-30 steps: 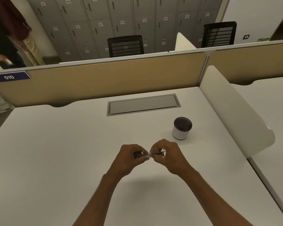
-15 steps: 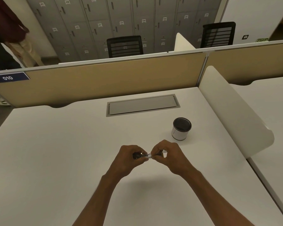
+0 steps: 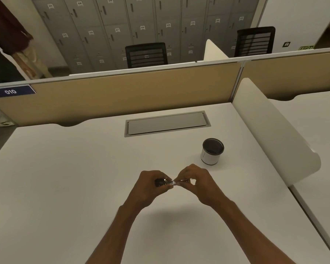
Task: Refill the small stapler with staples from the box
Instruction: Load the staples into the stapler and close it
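A small dark stapler (image 3: 161, 182) with a shiny metal part is held just above the white desk (image 3: 65, 178), in the middle. My left hand (image 3: 149, 185) grips its dark left end with curled fingers. My right hand (image 3: 196, 182) pinches the thin metal piece sticking out on the right side. Both hands hide most of the stapler. No staple box shows in view.
A white cup with a dark inside (image 3: 212, 151) stands to the right, behind my hands. A grey cable hatch (image 3: 167, 123) sits further back. A tan partition (image 3: 122, 96) closes the far edge, and a white divider (image 3: 271, 134) runs along the right.
Both hands have stayed together on the stapler in the same spot. Only the camera view shifted slightly.
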Demonstrator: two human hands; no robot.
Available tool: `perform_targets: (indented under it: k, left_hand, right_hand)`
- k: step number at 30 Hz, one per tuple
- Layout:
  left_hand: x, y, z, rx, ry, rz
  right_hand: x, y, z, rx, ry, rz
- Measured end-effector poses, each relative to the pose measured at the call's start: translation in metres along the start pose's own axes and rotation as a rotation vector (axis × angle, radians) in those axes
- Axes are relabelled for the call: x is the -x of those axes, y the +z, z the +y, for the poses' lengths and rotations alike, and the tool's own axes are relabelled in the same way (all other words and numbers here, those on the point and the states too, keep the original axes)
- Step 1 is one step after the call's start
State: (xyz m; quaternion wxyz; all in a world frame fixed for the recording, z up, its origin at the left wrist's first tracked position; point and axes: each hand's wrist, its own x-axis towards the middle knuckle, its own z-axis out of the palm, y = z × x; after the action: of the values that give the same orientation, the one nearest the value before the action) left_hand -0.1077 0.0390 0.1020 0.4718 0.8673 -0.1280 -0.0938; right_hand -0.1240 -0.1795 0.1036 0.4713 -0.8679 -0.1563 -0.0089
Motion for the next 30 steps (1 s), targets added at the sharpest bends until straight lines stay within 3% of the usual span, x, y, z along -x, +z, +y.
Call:
perform_targets:
  k: [8,11,14,18,24,30]
  left_hand:
    - [0.001,0.003,0.001,0.035,0.008,0.012]
    - [0.001,0.003,0.000,0.032,0.009,0.036]
    - [0.000,0.004,-0.001,-0.005,0.004,0.084]
    - [-0.002,0.008,-0.003,-0.050,0.022,0.129]
    - [-0.002,0.015,-0.008,-0.146,0.063,0.114]
    - [-0.004,0.012,-0.015,-0.121,0.061,0.149]
  right_hand:
    - [-0.003,0.004,0.000,0.009,-0.011,0.002]
    - [-0.003,0.005,-0.002,-0.044,0.077,0.050]
    - [-0.001,0.008,-0.006,-0.276,0.391,0.253]
    - [0.001,0.033,-0.017,-0.926,0.759,0.219]
    - [-0.005,0.056,-0.027,-1.255,0.871,0.408]
    - [-0.005,0.049,-0.023,-1.204,0.773,0.407]
